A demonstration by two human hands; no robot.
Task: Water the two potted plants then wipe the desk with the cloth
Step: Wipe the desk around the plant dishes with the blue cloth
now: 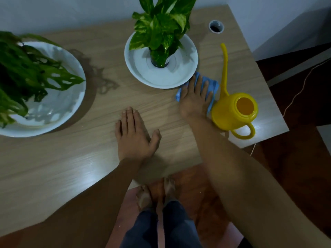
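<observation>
Cloth (211,86) between pot (161,76) and can (234,111)

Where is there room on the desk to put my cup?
Bare desk lies between the big plant dish and the left hand. It is crowded by the small plant dish, cloth and watering can.

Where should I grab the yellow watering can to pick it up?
Take the watering can by its loop handle, which sticks out toward the desk's near edge. Come from that near side and curl your fingers through the loop. The long thin spout points away toward the wall, so it makes a poor grip. The right hand pressing the cloth is closest.
</observation>
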